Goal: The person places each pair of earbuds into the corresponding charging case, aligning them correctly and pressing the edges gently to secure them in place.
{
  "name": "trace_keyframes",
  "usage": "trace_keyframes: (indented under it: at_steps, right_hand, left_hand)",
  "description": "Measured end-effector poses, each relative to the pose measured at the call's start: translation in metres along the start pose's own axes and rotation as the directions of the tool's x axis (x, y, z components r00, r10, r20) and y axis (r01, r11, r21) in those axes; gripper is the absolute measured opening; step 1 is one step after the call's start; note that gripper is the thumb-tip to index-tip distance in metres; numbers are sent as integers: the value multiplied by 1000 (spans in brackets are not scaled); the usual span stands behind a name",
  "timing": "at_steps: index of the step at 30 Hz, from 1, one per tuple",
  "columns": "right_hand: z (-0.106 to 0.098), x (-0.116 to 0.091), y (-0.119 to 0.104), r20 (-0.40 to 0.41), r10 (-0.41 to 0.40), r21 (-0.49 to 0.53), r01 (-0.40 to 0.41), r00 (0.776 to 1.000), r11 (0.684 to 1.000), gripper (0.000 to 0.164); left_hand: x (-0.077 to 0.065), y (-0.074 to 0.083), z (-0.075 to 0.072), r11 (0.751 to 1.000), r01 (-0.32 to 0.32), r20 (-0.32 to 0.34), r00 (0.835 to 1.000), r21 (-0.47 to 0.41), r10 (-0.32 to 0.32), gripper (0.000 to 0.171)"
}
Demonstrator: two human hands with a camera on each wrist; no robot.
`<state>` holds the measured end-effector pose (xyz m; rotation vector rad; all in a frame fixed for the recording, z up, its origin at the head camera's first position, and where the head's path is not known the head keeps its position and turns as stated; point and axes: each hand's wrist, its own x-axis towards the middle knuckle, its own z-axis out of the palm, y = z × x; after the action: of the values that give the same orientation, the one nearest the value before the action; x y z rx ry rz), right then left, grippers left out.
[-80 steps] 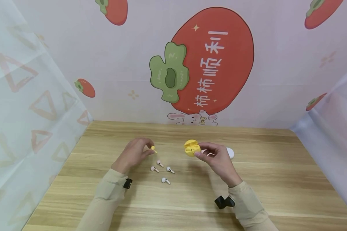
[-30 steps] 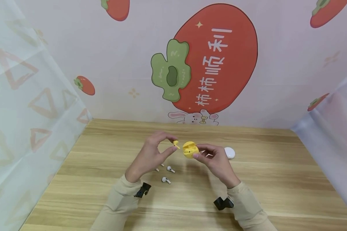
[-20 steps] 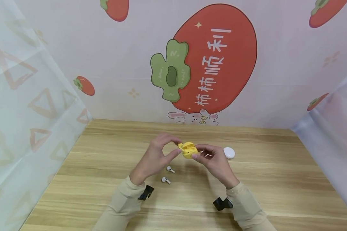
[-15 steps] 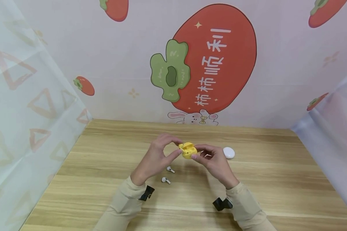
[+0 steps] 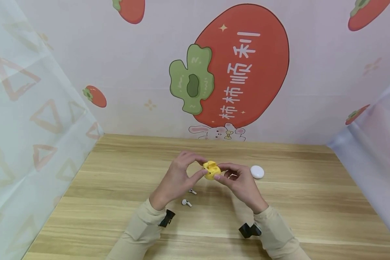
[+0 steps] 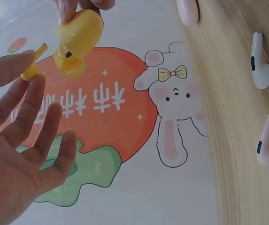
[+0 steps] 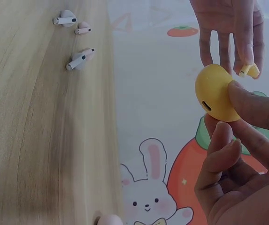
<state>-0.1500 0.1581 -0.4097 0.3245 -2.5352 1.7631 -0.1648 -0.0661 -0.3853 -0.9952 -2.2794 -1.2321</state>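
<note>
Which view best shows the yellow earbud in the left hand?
Left wrist: the yellow earbud shows largest there, visibly apart from the yellow case. Right wrist: smaller, partly covered. Head: tiny, blending into the case.

The rounded yellow plastic case [image 6: 84, 33], small stemmed yellow plastic earbud [image 6: 30, 72] and flat round white plastic case [image 5: 257, 172] look smooth and glossy; the pale-brown wood-grained counter [image 5: 211, 231] has a low sheen, the long beige cloth sleeves [image 5: 139, 228] a matt finish.

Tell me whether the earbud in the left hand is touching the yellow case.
Apart: the left wrist view shows a clear gap between the earbud and the case.
</note>
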Motion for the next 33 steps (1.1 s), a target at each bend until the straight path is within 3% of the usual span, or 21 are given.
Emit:
trace_keyframes:
  at_steps: [33]
  right_hand:
    - [2, -1, -2, 6, -60, -6, 60, 998, 998, 27]
  left_hand:
    - [1, 4, 2, 998, -28, 25, 999, 50, 26, 13]
